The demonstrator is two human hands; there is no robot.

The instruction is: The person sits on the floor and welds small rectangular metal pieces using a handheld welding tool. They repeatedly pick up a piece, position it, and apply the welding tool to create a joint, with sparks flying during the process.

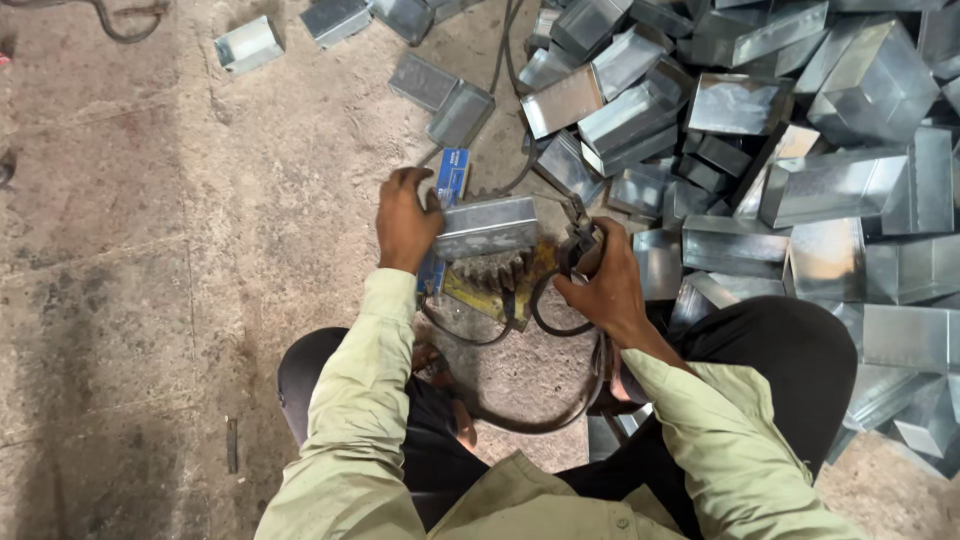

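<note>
Left hand [405,218] grip clamped on the left end of the sheet-metal box [487,227], long axis left-right over the toothed gear [497,270] on the floor [150,300]; right hand [603,283] clenched on a cabled tool [578,245] just off the box's right end.

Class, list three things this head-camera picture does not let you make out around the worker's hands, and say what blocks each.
1. Tool in the right hand: fingers cover its working end.
2. Gear-toothed fixture: mostly hidden under the metal box that the left hand steadies.
3. Pile of metal boxes: cut off by the top and right edges.
</note>
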